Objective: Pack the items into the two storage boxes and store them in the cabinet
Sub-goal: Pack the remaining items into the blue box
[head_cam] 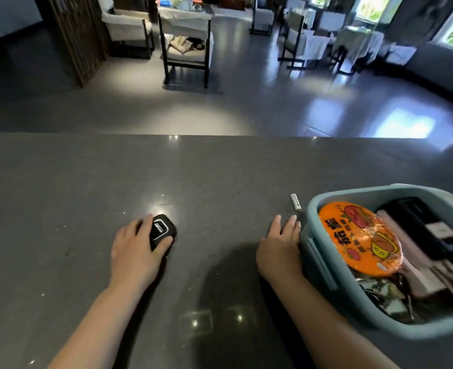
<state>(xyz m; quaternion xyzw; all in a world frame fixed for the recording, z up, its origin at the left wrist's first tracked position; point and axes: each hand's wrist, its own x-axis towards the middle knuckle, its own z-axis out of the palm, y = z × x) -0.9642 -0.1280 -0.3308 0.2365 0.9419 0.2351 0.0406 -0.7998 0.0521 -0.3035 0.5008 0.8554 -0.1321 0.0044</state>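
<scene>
A blue-grey storage box (316, 251) stands on the dark counter at the right, filled with an orange round noodle cup (358, 238), a black item (422, 227), pinkish packets and foil wrappers. My right hand (278, 249) rests flat against the box's left wall, fingers apart. My left hand (135, 251) grips a small black case (164, 230) lying on the counter, thumb and fingers on either side of it. A small white battery (295, 201) lies on the counter just beyond the box's left corner.
The dark stone counter (87, 182) ends at a far edge across the middle of the view. Beyond it are a shiny floor, white-cushioned chairs (185, 46), covered tables and a wooden slatted screen (76, 35) at the left.
</scene>
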